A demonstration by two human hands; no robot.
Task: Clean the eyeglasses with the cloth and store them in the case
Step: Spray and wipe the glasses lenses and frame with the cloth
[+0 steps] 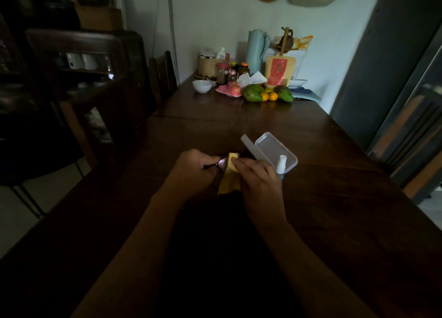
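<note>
Above the dark wooden worktop (323, 174), the left hand (191, 169) had its fingers curled around the frame of the eyeglasses (221, 163), while the right hand (258, 179) pinched the yellow cloth (230, 174) against a lens with thumb and fingers. The clear plastic case (275, 150) lay open just beyond the right hand, with a small spray bottle (280, 164) standing beside it.

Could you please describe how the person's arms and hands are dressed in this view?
Both forearms are bare as far as the frame shows, with no sleeves visible. The left hand and right hand wear no gloves. In the dim light I cannot make out any rings, watch or bracelet.
</note>
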